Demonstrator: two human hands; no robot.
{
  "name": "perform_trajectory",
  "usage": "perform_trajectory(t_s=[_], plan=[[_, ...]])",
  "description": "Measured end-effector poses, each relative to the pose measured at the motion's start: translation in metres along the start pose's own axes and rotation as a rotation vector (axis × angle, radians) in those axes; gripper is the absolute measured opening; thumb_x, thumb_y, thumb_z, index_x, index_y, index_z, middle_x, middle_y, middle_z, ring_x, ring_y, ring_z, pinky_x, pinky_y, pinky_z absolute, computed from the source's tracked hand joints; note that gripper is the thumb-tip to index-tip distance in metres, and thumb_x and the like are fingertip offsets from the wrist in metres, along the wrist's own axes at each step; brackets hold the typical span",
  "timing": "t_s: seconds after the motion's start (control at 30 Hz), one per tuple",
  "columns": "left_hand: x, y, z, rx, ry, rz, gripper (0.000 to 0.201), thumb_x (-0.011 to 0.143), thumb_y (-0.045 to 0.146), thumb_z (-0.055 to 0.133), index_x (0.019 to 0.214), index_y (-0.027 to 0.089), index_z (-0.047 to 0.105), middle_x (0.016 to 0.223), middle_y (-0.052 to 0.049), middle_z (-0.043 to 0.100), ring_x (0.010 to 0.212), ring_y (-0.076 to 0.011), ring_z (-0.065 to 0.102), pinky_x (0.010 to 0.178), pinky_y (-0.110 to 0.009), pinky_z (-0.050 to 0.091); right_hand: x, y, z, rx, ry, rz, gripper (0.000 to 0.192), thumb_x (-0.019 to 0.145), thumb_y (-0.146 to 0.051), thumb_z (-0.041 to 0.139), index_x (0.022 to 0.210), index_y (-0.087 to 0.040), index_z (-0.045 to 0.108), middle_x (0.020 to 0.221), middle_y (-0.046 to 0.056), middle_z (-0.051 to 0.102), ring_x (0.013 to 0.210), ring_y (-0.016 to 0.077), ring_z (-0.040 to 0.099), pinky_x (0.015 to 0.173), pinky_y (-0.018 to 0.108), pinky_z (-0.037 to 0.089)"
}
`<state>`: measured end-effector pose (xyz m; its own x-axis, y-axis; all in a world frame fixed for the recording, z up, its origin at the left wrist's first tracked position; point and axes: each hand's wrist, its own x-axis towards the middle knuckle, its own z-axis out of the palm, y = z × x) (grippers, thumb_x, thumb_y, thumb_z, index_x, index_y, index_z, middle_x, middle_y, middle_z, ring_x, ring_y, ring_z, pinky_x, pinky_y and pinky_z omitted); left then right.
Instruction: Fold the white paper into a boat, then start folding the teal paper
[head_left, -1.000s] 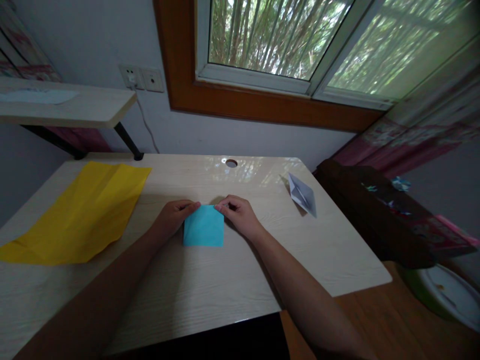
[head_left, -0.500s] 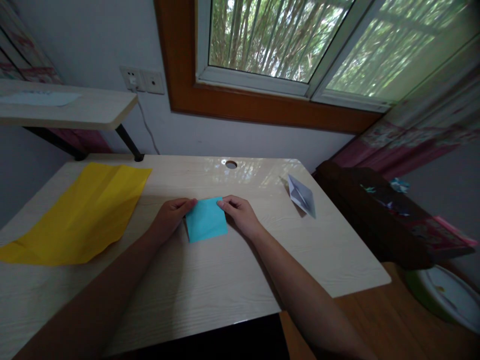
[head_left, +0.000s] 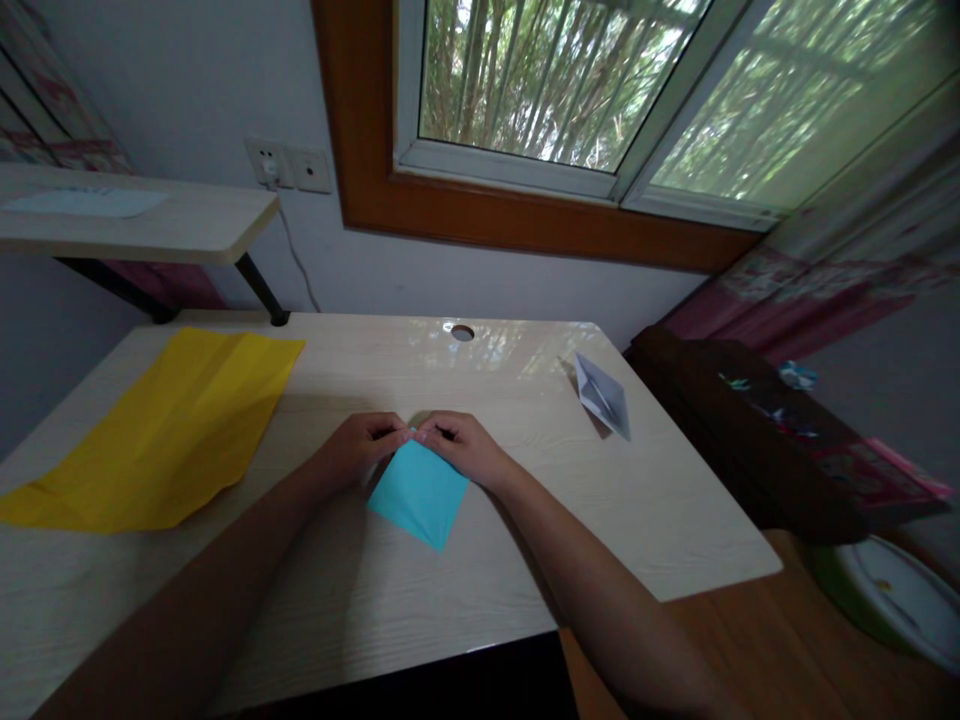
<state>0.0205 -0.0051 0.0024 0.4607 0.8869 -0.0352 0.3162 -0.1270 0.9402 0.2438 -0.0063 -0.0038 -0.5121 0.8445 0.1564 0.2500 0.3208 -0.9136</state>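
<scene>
A small light-blue square of paper (head_left: 421, 492) is turned like a diamond above the desk, one corner toward me. My left hand (head_left: 365, 445) pinches its far corner between thumb and fingers. Right beside it, my right hand (head_left: 459, 442) is closed on the same corner, and the two thumbs nearly meet there. The fingers behind the paper are partly hidden.
The pale wooden desk (head_left: 645, 510) carries a large yellow sheet (head_left: 165, 430) at left and a folded whitish paper piece (head_left: 602, 395) at right. A raised shelf (head_left: 202, 232) stands at the back left. A cable hole (head_left: 463, 333) lies near the far edge.
The light-blue paper has turned from edge-on to a diamond and come slightly nearer. My hands have moved together from its two upper corners to a single far corner.
</scene>
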Motion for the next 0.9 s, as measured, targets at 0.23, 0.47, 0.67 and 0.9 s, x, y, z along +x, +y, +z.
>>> perform_trajectory(t_s=[0.23,0.47,0.67,0.9], plan=[[0.000,0.000,0.001,-0.047,-0.037,0.021,0.030,0.088,0.045,0.061,0.080,0.017,0.065,0.063,0.004,0.055,0.059,-0.0128,0.051,0.057,-0.024,0.039,0.000,-0.001,0.000,0.010,-0.023,0.012,0.033,0.095,-0.047,0.060,0.089,-0.017,0.072,0.082,0.002,0.070,0.074,0.0142,0.060,0.068,0.025,0.045],[0.001,-0.002,-0.001,-0.080,0.080,0.016,0.027,0.086,0.043,0.062,0.078,0.017,0.065,0.065,0.003,0.056,0.061,-0.0131,0.050,0.058,-0.025,0.039,-0.002,-0.003,-0.003,0.106,0.006,0.078,0.031,0.093,-0.046,0.063,0.084,-0.017,0.070,0.079,0.001,0.066,0.072,0.0134,0.056,0.067,0.025,0.043],[0.003,-0.006,-0.008,-0.115,0.281,-0.016,0.028,0.085,0.044,0.065,0.077,0.017,0.065,0.069,0.003,0.056,0.066,-0.0138,0.049,0.062,-0.025,0.039,-0.004,0.000,-0.011,0.169,0.070,0.096,0.031,0.091,-0.046,0.065,0.083,-0.017,0.067,0.076,0.000,0.061,0.071,0.0133,0.053,0.067,0.026,0.041],[0.004,-0.010,-0.012,-0.099,0.422,-0.045,0.028,0.083,0.046,0.066,0.082,0.018,0.068,0.075,0.001,0.061,0.072,-0.0160,0.053,0.065,-0.026,0.041,-0.003,0.007,-0.013,0.187,0.112,0.110,0.030,0.092,-0.048,0.063,0.085,-0.019,0.065,0.073,-0.001,0.058,0.066,0.0120,0.048,0.063,0.025,0.039]])
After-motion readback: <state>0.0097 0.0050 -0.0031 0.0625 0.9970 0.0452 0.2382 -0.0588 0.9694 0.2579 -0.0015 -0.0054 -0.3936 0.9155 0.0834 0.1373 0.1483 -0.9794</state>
